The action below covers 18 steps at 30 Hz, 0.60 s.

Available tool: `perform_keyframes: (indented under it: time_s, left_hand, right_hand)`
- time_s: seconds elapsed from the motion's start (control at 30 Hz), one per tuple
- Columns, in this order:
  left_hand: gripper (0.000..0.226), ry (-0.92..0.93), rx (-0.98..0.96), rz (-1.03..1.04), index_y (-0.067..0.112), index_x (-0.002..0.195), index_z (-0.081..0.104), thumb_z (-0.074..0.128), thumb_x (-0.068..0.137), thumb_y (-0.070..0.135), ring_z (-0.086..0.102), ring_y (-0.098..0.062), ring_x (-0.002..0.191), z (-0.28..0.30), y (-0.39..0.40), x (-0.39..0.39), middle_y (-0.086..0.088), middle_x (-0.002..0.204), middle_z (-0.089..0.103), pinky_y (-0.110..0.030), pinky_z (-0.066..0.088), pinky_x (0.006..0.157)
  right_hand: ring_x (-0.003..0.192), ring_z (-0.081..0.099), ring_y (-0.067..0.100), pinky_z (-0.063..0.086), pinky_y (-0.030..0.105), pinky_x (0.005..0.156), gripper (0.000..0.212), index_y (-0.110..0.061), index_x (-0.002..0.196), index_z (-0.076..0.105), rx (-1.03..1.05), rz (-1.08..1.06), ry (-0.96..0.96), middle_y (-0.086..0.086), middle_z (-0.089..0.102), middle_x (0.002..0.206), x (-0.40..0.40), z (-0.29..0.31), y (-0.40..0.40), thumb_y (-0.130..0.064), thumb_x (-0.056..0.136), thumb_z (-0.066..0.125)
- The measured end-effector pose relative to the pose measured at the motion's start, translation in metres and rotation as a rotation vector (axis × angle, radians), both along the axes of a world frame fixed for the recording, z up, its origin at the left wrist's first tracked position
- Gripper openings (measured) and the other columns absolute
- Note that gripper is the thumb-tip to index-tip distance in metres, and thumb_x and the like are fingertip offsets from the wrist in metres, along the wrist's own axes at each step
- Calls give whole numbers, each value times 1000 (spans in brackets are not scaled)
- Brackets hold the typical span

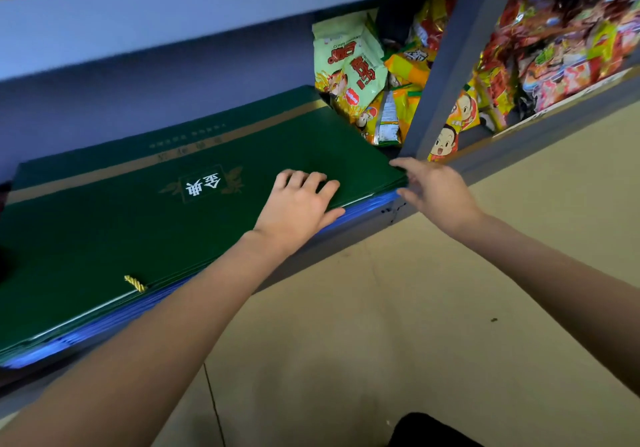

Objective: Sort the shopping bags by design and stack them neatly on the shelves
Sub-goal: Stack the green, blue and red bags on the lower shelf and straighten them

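A grey-blue metal shelving unit (214,3) fills the upper part of the view, its lower shelf edge (332,238) running diagonally above a beige tiled floor (398,325). A grey upright post (446,65) divides the shelf, and it stands just beside the right end of the stack, with crinkled yellow, green and red snack packets (349,65) heaped against it on both sides and crowding the far right corner of the bags. The flat stack of dark green paper shopping bags (138,224) lies on that lower shelf, left of the post; the top bag carries a gold band, white characters in a framed label and a twisted gold cord handle (135,283) poking out at the front edge. Under the green ones, thin blue bag edges (367,205) show along the shelf front. The left hand (299,204) rests palm down on the top green bag near its right front corner, fingers spread and fairly straight. The right hand (433,186) is relaxed and wide, its fingertips touching the stack's right corner by the post
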<state>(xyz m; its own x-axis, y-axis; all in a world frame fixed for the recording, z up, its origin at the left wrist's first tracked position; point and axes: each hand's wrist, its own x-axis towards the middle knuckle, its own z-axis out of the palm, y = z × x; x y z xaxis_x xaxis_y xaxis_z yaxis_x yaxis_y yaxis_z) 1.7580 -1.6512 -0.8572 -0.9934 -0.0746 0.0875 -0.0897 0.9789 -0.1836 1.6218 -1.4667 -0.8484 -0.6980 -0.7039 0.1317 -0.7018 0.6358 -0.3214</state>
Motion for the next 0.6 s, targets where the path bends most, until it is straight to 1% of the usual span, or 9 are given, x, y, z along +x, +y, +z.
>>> perform_keyframes:
  time_s: [0.1,0.17,0.23,0.3,0.4,0.43,0.5,0.57,0.6]
  left_hand:
    - [54,-23,-1,17,15,100,72,31,86,47,67,-30,77,-2,4,-1,-8,95,70,-36,53,79]
    - [51,-91,37,18,15,116,64,33,92,47,63,-31,97,4,9,-2,-10,114,65,-39,45,94]
    - [55,-136,89,42,20,141,38,35,96,51,42,-28,129,7,9,-1,-7,143,42,-42,20,113]
    - [63,-130,151,64,25,148,21,36,95,55,23,-23,140,14,4,9,0,153,25,-43,5,116]
    - [69,-23,225,69,26,147,25,43,90,60,23,-21,140,24,-17,42,2,152,27,-41,6,115]
    - [72,-8,254,93,26,146,28,43,87,63,25,-22,139,26,-28,57,2,151,29,-42,9,115]
    - [82,-66,302,181,27,147,25,38,79,71,22,-24,140,31,-51,91,1,152,26,-42,13,114]
    - [99,-179,345,300,29,148,20,24,65,83,18,-24,140,33,-72,125,2,154,20,-43,15,114]
    - [105,-200,407,365,28,147,23,16,58,84,21,-25,140,35,-82,142,1,153,23,-42,17,113]
  right_hand:
    - [100,60,30,48,37,76,37,-19,133,51,287,25,248,8,64,107,-1,6,-2,-31,98,46]
    - [98,62,30,47,33,74,36,-19,132,51,423,29,313,6,65,105,4,11,-4,-32,101,40]
    - [95,63,29,44,30,70,32,-18,127,53,500,14,341,5,65,101,9,18,-9,-30,101,40]
    - [84,65,28,39,27,61,34,-14,115,58,514,4,406,4,65,90,17,27,-17,-39,94,51]
    - [42,55,20,27,17,46,49,-12,78,67,428,65,577,1,54,51,33,46,-36,-56,59,79]
    - [42,55,20,28,17,45,51,-12,79,67,399,112,595,1,54,51,41,52,-45,-57,58,79]
    - [73,64,22,39,25,55,53,-14,109,61,393,242,446,3,64,81,59,64,-69,-57,78,64]
    - [110,51,22,45,33,79,60,-19,135,42,392,420,192,4,57,116,77,68,-96,-54,87,54]
    - [118,43,22,45,35,88,66,-21,140,36,406,507,84,4,51,126,88,71,-110,-52,86,56]
